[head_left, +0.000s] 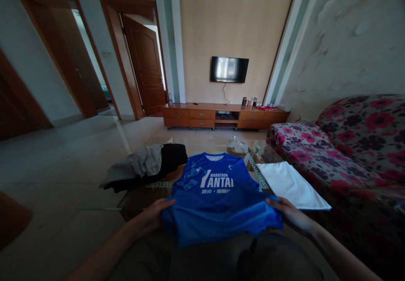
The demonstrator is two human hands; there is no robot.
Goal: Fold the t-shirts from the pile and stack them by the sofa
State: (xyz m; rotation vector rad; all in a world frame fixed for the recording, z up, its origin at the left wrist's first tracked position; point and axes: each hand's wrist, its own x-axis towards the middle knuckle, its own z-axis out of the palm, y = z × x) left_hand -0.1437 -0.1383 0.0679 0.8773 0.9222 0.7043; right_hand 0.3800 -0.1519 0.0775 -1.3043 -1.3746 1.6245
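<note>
Head view, left hand point(154, 216) and right hand point(288, 213) fingers gripping blue shirt point(215, 196) hem corners, white cloth point(292, 185) just beside.

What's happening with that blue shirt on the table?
A person holds the lower edge of a blue shirt with both hands, left hand and right hand, lifting the hem. The rest lies flat on a glass table. A dark clothes pile lies left, a folded white cloth right.

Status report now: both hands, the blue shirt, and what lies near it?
Left hand and right hand grip blue shirt hem. Shirt flat on glass table. Dark clothes pile left, white folded cloth right.
</note>
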